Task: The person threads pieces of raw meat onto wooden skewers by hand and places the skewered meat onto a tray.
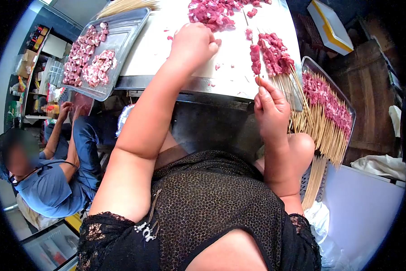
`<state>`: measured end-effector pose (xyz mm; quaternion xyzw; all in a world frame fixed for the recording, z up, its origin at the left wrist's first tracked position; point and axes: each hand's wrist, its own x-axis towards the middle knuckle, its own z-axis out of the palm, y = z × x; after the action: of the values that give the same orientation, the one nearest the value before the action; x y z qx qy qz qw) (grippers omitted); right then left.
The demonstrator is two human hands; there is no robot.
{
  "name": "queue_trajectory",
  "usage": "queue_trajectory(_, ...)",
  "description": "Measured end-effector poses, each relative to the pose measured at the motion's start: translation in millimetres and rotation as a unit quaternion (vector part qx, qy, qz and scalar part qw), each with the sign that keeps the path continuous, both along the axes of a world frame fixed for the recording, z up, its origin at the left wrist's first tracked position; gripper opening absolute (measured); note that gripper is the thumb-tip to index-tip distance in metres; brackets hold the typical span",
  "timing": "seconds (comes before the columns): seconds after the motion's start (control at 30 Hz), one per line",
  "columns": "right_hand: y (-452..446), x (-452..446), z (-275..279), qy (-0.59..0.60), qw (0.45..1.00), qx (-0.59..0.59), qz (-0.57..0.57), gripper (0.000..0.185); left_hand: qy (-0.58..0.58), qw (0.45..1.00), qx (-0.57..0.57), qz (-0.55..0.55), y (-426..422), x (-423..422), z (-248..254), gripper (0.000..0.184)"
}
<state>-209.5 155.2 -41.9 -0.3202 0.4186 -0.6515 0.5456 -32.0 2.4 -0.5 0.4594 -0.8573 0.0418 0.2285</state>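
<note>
My right hand pinches the lower end of a bamboo skewer that points up and away over the white tabletop. Red meat pieces are threaded along this skewer, with a smaller piece higher up. My left hand is curled closed just in front of a heap of cut raw meat; its fingertips are mostly turned away, so anything in them is hidden. Right beside the held skewer lies a bunch of meat skewers, their bare sticks pointing toward me.
At the left, a metal tray holds pale and pink meat pieces, with bare skewers behind it. Another tray at the right is full of loaded skewers. A seated co-worker in blue is at the left. A white-and-yellow box stands back right.
</note>
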Motion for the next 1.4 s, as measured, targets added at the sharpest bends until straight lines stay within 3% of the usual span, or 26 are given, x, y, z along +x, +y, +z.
queue_trajectory(0.03, -0.4, 0.2, -0.2, -0.001, 1.0, 0.007, 0.003, 0.026, -0.003, 1.0, 0.0, -0.001, -0.3, 4.4, -0.1, 0.011)
queue_trajectory(0.07, -0.6, 0.6, -0.8, -0.003, 1.0, 0.007, 0.001, 0.026, 0.14, 0.981, 0.133, 0.005, -1.1, 9.6, -1.1, 0.011)
queue_trajectory(0.1, -0.5, 1.0, -1.6, 0.011, 1.0, 0.006, 0.01, 0.026, 0.278, 0.924, 0.261, 0.01, 0.5, 13.2, 3.4, 0.012)
queue_trajectory(0.13, -0.6, 1.4, -1.9, 0.026, 1.0, 0.005, 0.018, 0.026, 0.276, 0.925, 0.26, 0.009, 2.3, 17.5, 8.3, 0.012)
queue_trajectory(0.2, -0.3, 2.4, 0.5, 0.028, 0.999, 0.011, 0.023, 0.026, 0.45, 0.783, 0.428, 0.031, 7.2, 26.0, 19.8, 0.018)
queue_trajectory(0.37, 0.9, 5.3, 0.3, 0.028, 0.999, 0.027, 0.025, 0.026, 0.499, 0.73, 0.466, -0.02, 1.9, 39.9, 13.5, 0.031)
queue_trajectory(0.5, 1.3, 5.9, 2.5, 0.023, 0.999, 0.027, 0.039, 0.026, 0.485, 0.738, 0.468, -0.044, 12.4, 33.1, 17.2, 0.029)
queue_trajectory(0.57, 1.3, 6.2, 3.2, 0.033, 0.998, 0.03, 0.038, 0.025, 0.427, 0.811, 0.39, -0.088, 22.6, 29.2, 20.6, 0.026)
queue_trajectory(0.6, 1.2, 6.1, 3.5, 0.04, 0.998, 0.03, 0.039, 0.026, 0.427, 0.811, 0.39, -0.087, 22.1, 30.0, 19.7, 0.026)
queue_trajectory(0.73, 0.7, 4.8, 0.1, 0.052, 0.998, 0.025, 0.027, 0.026, 0.431, 0.83, 0.353, 0.005, 16.5, 37.8, 21.0, 0.015)
queue_trajectory(0.93, -0.5, 4.1, -2.7, 0.046, 0.999, 0.024, 0.017, 0.026, 0.385, 0.862, 0.329, -0.006, 16.5, 46.1, 30.6, 0.022)
queue_trajectory(1.03, -1.9, 4.7, -6.3, 0.046, 0.999, 0.019, 0.012, 0.026, 0.299, 0.899, 0.32, 0.025, 9.9, 47.1, 28.8, 0.029)
queue_trajectory(1.1, -1.2, 4.4, -2.7, 0.045, 0.999, 0.023, 0.013, 0.026, 0.068, 0.963, 0.221, 0.138, -5.9, 46.0, 27.3, 0.034)
queue_trajectory(1.13, -1.0, 4.1, -1.3, 0.045, 0.999, 0.025, 0.013, 0.026, 0.068, 0.963, 0.221, 0.138, -10.8, 41.8, 24.6, 0.034)
queue_trajectory(1.27, -2.2, 3.5, -5.5, 0.053, 0.998, 0.021, 0.009, 0.026, 0.155, 0.986, 0.049, 0.036, -41.0, 14.7, -12.6, 0.026)
queue_trajectory(1.4, -2.4, 2.8, -13.0, 0.041, 0.999, 0.018, 0.005, 0.027, 0.07, 0.995, 0.03, 0.057, -60.4, -2.8, -28.2, 0.024)
